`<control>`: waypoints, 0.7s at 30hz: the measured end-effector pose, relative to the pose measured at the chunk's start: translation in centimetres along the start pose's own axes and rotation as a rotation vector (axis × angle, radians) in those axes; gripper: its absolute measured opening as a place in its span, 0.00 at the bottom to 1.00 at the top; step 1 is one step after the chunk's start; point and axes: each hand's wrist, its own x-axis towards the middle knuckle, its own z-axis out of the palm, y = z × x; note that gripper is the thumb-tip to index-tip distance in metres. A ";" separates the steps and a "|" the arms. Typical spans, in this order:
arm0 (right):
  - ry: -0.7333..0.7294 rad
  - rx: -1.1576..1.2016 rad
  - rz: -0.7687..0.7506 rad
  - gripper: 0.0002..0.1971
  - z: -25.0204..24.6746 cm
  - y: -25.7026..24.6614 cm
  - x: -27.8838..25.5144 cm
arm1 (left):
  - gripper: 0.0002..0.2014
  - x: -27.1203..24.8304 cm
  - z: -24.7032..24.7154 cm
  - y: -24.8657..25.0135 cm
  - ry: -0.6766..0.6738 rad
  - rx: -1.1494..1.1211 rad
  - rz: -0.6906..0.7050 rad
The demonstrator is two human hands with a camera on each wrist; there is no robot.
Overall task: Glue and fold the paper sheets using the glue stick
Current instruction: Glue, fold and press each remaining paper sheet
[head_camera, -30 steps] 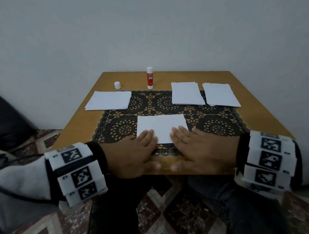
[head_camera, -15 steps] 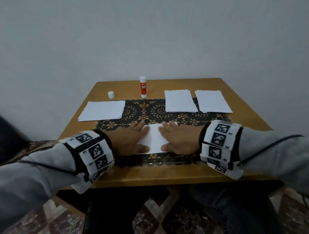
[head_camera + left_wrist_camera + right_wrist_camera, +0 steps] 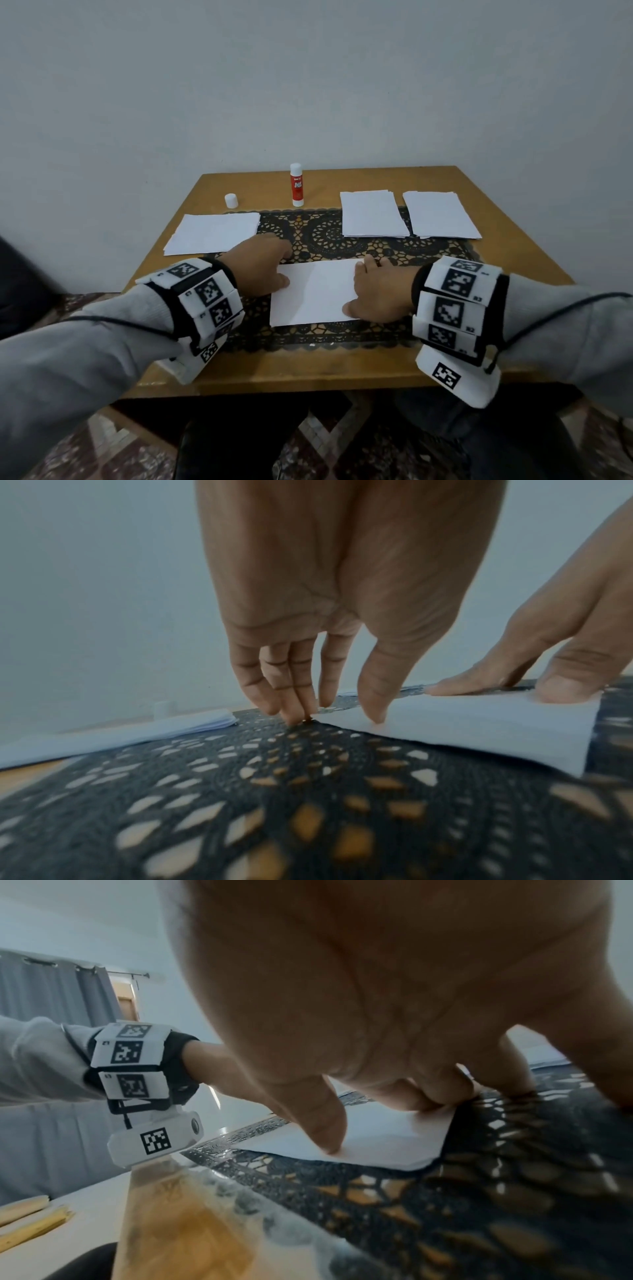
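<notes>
A white sheet lies flat on the black lace mat in front of me. My left hand is at its left end. In the left wrist view the thumb presses the sheet and the straight fingertips touch the mat at the sheet's far left corner. My right hand rests on the right end with the thumb pressing the paper. The red and white glue stick stands uncapped at the back of the table, and its white cap sits to its left.
One paper stack lies at the back left, close to my left hand. Two more stacks lie at the back right. The wooden table stands against a plain wall.
Both hands slid forward from the near table edge onto the sheet, met in its middle, then moved apart to its left and right ends. The sheet stays flat.
</notes>
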 end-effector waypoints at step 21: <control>0.389 0.660 -0.157 0.19 -1.4 3.9 2.3 | 0.09 -1.5 -2.6 -3.8 0.220 -0.528 -0.099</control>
